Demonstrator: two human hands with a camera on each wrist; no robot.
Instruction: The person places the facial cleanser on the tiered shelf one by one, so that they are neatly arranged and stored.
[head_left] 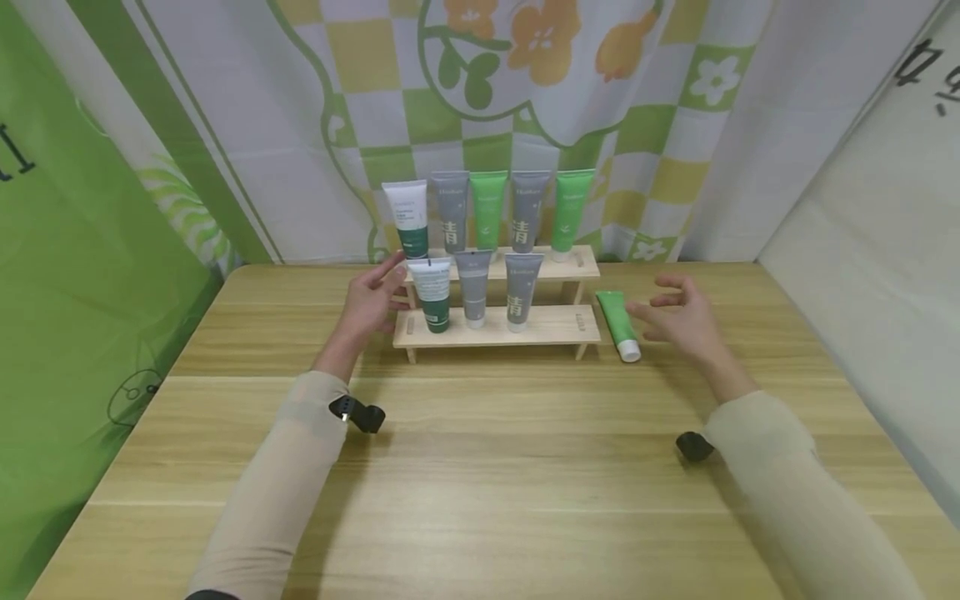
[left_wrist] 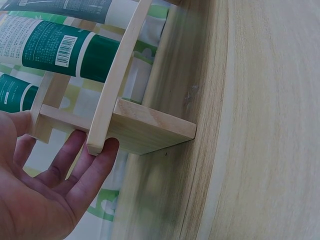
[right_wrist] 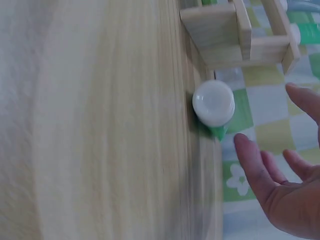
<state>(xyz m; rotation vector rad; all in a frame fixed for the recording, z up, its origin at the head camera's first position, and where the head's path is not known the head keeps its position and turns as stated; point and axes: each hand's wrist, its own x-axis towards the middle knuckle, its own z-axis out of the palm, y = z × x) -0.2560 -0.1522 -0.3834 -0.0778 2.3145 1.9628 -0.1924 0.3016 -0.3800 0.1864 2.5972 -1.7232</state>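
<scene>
A two-tier wooden display stand holds squeeze tubes standing on their caps. My left hand is at the stand's left end; in the left wrist view its fingertips touch the end of the lower board, and the thumb lies by the upper tier. Beside the stand's right end, a green tube lies on the table, its white cap toward me. Just right of that tube, my right hand holds nothing, its fingers spread and slightly bent.
On the upper tier stand a white-and-green tube, two grey tubes and two green tubes. The lower tier bears another white-and-green tube and two grey ones. Behind the wooden table hangs a patterned curtain.
</scene>
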